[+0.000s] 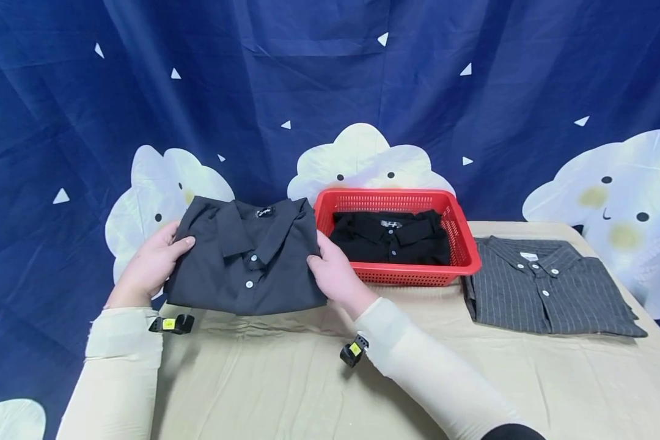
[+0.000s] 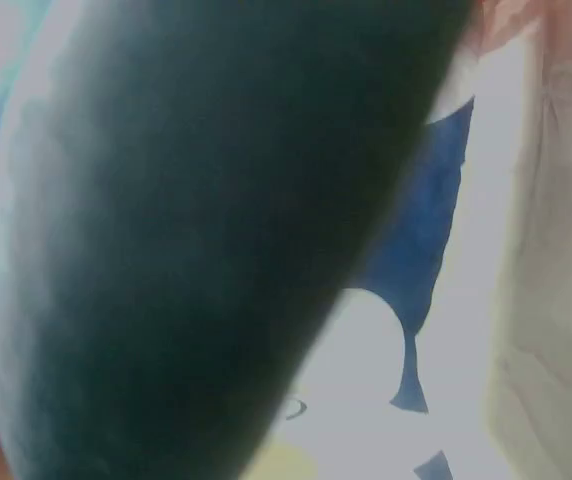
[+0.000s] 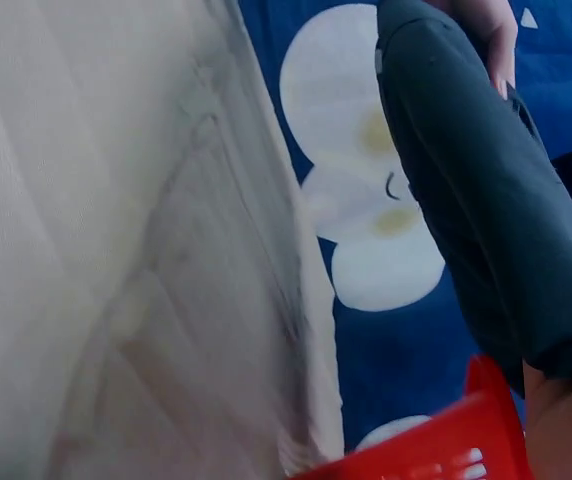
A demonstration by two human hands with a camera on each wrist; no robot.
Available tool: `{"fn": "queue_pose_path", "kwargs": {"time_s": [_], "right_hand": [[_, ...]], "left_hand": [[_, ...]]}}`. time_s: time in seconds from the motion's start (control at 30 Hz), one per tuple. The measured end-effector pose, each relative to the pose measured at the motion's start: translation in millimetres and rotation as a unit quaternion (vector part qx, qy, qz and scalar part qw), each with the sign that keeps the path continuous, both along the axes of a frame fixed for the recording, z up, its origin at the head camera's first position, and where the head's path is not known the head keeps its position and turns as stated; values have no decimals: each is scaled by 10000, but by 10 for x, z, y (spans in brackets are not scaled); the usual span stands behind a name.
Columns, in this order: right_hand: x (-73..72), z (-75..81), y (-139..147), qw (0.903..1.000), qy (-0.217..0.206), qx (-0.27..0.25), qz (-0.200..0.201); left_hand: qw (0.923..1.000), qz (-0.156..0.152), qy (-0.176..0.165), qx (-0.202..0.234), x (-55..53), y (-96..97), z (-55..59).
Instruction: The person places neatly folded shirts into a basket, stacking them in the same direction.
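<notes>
Between both hands is a folded dark grey collared shirt with white buttons, raised over the table. The left hand grips its left edge, thumb on the front; the right hand grips the right edge the same way. In the left wrist view the shirt's dark fabric fills much of the picture, blurred. The right wrist view shows the folded shirt edge-on, with fingers at either end. Right beside the right hand, a red plastic basket holds a folded black shirt.
To the right of the basket lies a folded grey pinstriped shirt on the table, which has a beige cover. Behind the table hangs a blue curtain with white clouds and triangles.
</notes>
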State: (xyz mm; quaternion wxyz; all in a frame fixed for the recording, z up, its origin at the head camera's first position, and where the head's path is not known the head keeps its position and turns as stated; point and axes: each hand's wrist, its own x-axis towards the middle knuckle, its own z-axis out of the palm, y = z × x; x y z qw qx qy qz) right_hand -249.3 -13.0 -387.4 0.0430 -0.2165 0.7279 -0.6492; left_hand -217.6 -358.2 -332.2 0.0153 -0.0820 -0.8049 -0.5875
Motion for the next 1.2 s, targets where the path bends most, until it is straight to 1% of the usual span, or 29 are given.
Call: {"fn": "queue_pose_path", "kwargs": {"time_s": [0.1, 0.2, 0.3, 0.37, 0.47, 0.53, 0.63, 0.67, 0.73, 0.87, 0.9, 0.97, 1.1, 1.2], "right_hand": [[-29, 15, 94, 9997, 76, -103, -202], [-61, 24, 195, 9990, 111, -182, -386], [-93, 39, 303, 9984, 137, -165, -530], [-112, 53, 377, 9981, 125, -148, -589], [-143, 76, 484, 9978, 100, -117, -647], [-158, 95, 553, 9974, 80, -45, -713], [-183, 121, 659, 9967, 154, 40, -793], [-160, 165, 692, 9964, 171, 69, -827], [-176, 179, 755, 9955, 237, 151, -905], [-193, 207, 858, 9938, 326, 292, -1025], [-225, 175, 888, 9933, 358, 318, -1051], [-236, 177, 944, 9931, 426, 279, -1059], [-271, 150, 1075, 9915, 586, 249, -1137], [-278, 142, 1181, 9899, 623, 334, -1228]], "left_hand": [[9989, 141, 287, -334, -15, 97, 30], [9952, 389, 491, -748, -32, 196, 55], [9929, 563, 491, -929, -60, 292, 63], [9920, 620, 467, -993, -85, 358, 66], [9922, 620, 452, -983, -126, 454, 69], [9932, 580, 454, -903, -158, 517, 63], [9941, 533, 489, -811, -212, 615, 51], [9946, 493, 486, -774, -234, 644, 47], [9947, 473, 495, -767, -274, 705, 46], [9916, 614, 515, -1012, -338, 820, 59], [9908, 655, 524, -1063, -352, 852, 63], [9892, 699, 516, -1181, -386, 912, 67], [9868, 709, 475, -1376, -469, 1039, 61], [9870, 656, 517, -1373, -537, 1146, 35]]}}
